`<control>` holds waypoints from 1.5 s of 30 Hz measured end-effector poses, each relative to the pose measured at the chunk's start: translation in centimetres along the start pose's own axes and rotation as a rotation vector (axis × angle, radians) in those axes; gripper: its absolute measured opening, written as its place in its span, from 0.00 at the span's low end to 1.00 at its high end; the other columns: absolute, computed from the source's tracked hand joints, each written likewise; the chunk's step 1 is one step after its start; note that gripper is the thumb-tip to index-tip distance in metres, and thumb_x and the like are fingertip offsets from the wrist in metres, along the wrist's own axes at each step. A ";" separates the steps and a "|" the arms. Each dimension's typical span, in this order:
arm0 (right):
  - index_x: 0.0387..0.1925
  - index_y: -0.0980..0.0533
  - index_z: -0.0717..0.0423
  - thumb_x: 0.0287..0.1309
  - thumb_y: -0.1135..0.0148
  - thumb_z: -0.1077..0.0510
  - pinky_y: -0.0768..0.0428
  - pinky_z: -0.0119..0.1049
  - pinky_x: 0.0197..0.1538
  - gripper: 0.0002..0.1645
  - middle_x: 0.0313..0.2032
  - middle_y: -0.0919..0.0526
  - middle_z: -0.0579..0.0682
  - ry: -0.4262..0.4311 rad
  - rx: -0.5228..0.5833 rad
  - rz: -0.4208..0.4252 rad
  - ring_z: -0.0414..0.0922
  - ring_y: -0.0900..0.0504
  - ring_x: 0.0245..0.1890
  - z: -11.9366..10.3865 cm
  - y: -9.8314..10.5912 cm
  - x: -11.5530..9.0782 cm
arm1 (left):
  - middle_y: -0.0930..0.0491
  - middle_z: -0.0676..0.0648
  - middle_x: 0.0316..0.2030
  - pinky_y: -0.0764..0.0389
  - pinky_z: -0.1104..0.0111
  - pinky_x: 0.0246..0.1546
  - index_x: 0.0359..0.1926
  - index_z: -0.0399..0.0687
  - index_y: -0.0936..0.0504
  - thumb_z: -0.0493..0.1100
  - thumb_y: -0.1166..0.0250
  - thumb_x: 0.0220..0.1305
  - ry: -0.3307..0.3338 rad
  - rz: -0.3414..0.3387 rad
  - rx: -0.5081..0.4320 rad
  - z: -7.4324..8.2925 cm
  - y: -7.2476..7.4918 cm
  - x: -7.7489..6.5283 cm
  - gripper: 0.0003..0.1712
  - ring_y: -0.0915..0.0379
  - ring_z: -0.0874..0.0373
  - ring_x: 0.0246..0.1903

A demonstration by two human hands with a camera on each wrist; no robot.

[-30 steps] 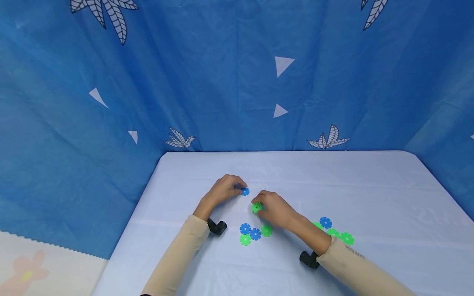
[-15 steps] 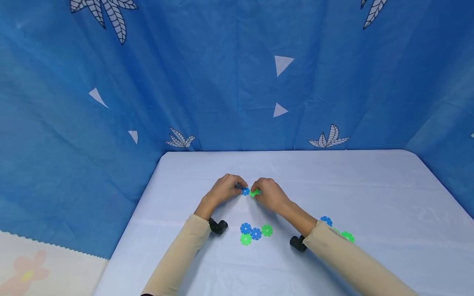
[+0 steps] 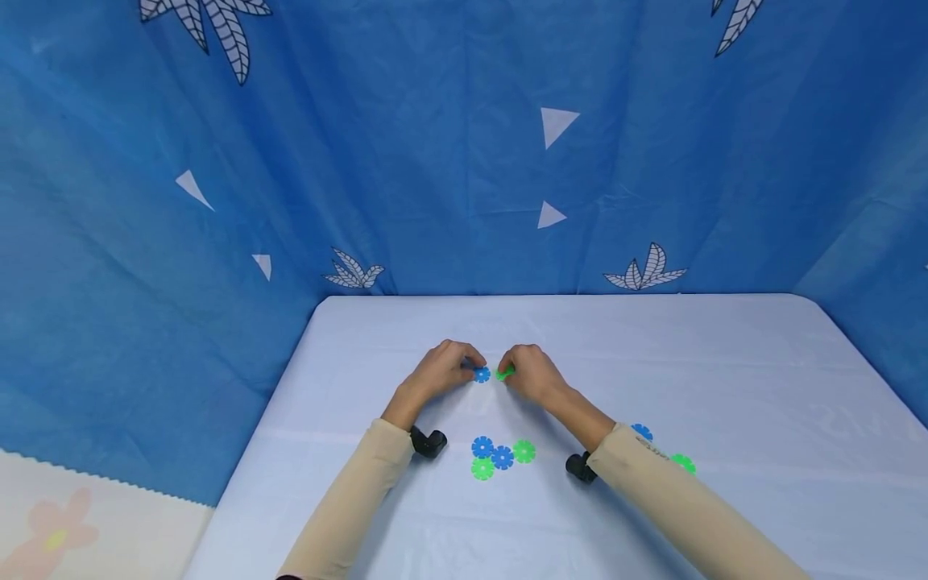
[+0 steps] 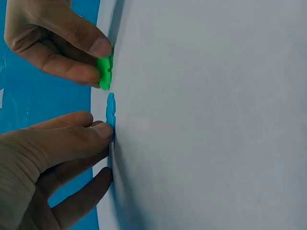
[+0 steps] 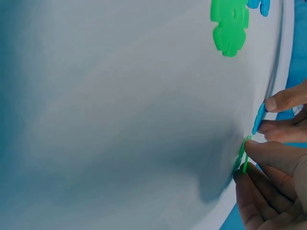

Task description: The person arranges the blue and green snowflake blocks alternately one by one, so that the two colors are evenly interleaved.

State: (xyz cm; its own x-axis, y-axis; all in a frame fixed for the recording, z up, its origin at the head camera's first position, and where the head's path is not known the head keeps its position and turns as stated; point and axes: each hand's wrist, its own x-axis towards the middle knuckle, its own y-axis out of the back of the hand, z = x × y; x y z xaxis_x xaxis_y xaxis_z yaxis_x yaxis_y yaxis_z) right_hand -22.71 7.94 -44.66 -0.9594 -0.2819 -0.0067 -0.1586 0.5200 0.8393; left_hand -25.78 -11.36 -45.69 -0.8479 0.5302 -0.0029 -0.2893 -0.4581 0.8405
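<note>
My left hand (image 3: 440,370) pinches a blue notched plastic disc (image 3: 482,374) between thumb and fingers, over the far part of the white table. Facing it, my right hand (image 3: 532,374) pinches a green notched disc (image 3: 505,374) with thumb and fingertips. A narrow gap parts the two discs in the head view. From the left wrist, the blue disc (image 4: 111,115) shows edge-on, just below the green disc (image 4: 105,72). The right wrist view has the green disc (image 5: 246,155) turned thin, right beside the blue disc (image 5: 259,118).
Nearer the body lies a loose cluster of blue discs (image 3: 503,457) and green discs (image 3: 524,451). To the right, another blue disc (image 3: 641,432) and green disc (image 3: 684,463) are partly covered by the right sleeve (image 3: 674,491). A blue curtain (image 3: 464,161) rises behind the white table (image 3: 725,362).
My right hand has moved up and away from the body, bringing the green disc beside the blue one, and has tilted it from face-on. It then shifted slightly right. My left hand stays put.
</note>
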 end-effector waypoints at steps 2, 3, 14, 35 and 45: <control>0.33 0.14 0.59 0.50 0.29 0.70 0.20 0.41 0.48 0.07 0.38 0.14 0.51 -0.001 0.006 0.003 0.46 0.19 0.42 0.0 0.0 0.0 | 0.14 0.49 0.45 0.23 0.59 0.52 0.46 0.45 0.13 0.32 0.30 0.58 -0.004 0.001 -0.002 0.0 0.0 0.1 0.13 0.21 0.55 0.49; 0.33 0.14 0.59 0.50 0.29 0.70 0.20 0.41 0.48 0.07 0.38 0.14 0.51 0.002 0.008 0.004 0.46 0.19 0.42 0.0 -0.1 0.0 | 0.14 0.49 0.45 0.22 0.59 0.52 0.45 0.44 0.13 0.32 0.30 0.58 -0.007 0.001 -0.004 0.0 0.0 0.1 0.13 0.20 0.55 0.49; 0.32 0.14 0.59 0.49 0.30 0.72 0.20 0.41 0.49 0.09 0.37 0.13 0.51 0.032 0.016 0.005 0.47 0.18 0.44 -0.1 -0.7 0.0 | 0.14 0.49 0.44 0.22 0.60 0.51 0.45 0.43 0.13 0.31 0.30 0.57 0.011 -0.010 -0.012 0.1 0.0 0.2 0.14 0.20 0.55 0.48; 0.33 0.13 0.58 0.49 0.28 0.70 0.19 0.40 0.46 0.08 0.35 0.13 0.49 0.032 0.004 0.013 0.46 0.17 0.41 -0.2 -0.6 0.0 | 0.14 0.49 0.43 0.22 0.59 0.51 0.45 0.43 0.12 0.30 0.30 0.56 0.023 -0.007 0.010 0.3 0.2 0.2 0.14 0.20 0.55 0.48; 0.37 0.14 0.59 0.50 0.26 0.65 0.20 0.42 0.49 0.09 0.39 0.13 0.50 0.022 0.005 0.003 0.46 0.18 0.43 -0.1 -0.5 -0.1 | 0.14 0.48 0.43 0.22 0.59 0.52 0.45 0.43 0.13 0.30 0.30 0.56 0.030 -0.012 0.000 0.3 0.1 0.3 0.15 0.20 0.55 0.48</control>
State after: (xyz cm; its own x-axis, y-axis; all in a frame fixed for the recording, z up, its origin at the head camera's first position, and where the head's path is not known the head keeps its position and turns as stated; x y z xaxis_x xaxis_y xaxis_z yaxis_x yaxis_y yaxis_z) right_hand -22.52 7.58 -45.02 -0.9546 -0.2979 0.0072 -0.1574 0.5245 0.8367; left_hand -25.93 -11.02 -45.47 -0.8570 0.5145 -0.0293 -0.2996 -0.4513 0.8406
